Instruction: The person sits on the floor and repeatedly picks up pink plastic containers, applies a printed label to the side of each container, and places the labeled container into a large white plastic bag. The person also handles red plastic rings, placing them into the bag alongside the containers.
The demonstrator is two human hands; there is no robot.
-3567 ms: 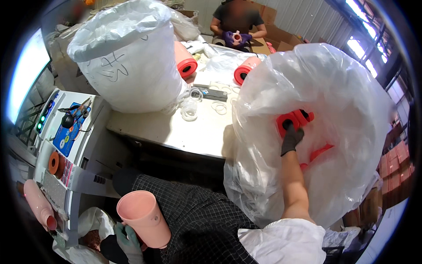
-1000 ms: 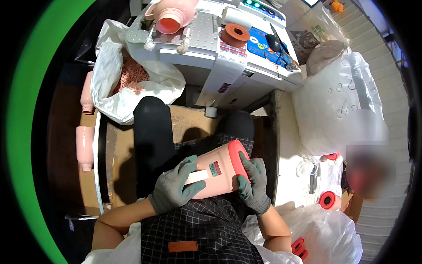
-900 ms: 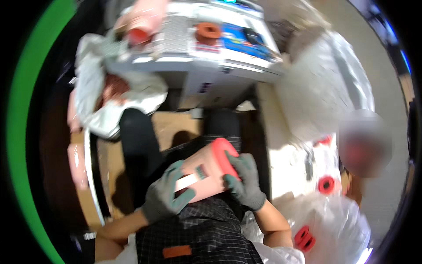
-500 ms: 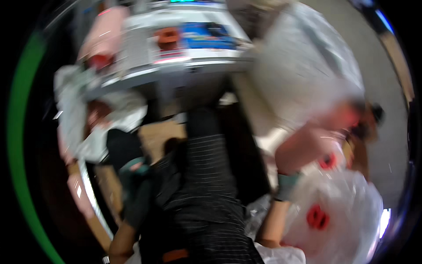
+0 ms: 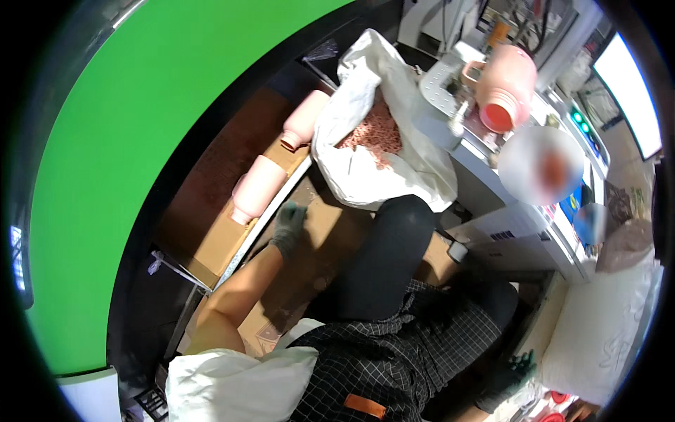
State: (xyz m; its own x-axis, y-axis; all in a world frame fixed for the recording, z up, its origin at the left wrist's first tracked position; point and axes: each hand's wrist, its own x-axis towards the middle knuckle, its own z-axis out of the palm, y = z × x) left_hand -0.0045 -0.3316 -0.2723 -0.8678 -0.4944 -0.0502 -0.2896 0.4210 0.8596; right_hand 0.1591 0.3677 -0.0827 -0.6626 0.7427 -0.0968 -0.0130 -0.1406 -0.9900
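Observation:
My left hand [image 5: 288, 224], in a grey-green glove, reaches beside a pink plastic bottle [image 5: 260, 184]. Its fingers are stretched out and hold nothing that I can see; a small gap appears to separate them from the bottle. That bottle lies on a cardboard-lined ledge [image 5: 219, 239], neck toward me. Farther along the same ledge lies a second pink bottle [image 5: 306, 118]. At the lower right my right hand [image 5: 512, 380], gloved in dark grey-green, has its fingers spread with nothing in them. It is nearest to a large white sack [image 5: 590, 330].
A white sack [image 5: 429, 169] of pink scraps [image 5: 376, 133] stands open beyond my knees. A pink jug [image 5: 508, 84] with a handle lies on the machine bench [image 5: 485, 162]. A green curved panel [image 5: 183, 77] borders the left. Red-mouthed items [image 5: 555, 416] show at lower right.
My view has swung left, toward the ledge with the bottles. My right hand, which held a pink bottle, is now free of it. My left arm has stretched out toward the ledge.

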